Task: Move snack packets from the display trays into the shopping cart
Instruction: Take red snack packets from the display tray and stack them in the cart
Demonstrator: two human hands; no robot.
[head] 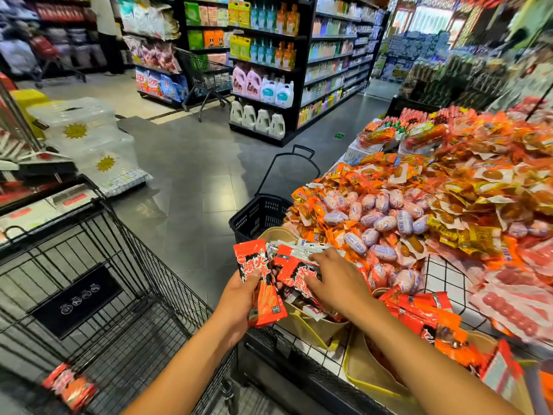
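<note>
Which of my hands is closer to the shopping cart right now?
Left. The left hand holds a packet just beside the cart; the right hand is farther right, on packets in the tray.

Red snack packet (259,284) upright beside tray (317,328), second packet (69,386) in cart (149,259)

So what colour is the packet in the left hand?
The packet is red with black lettering; head view.
</note>
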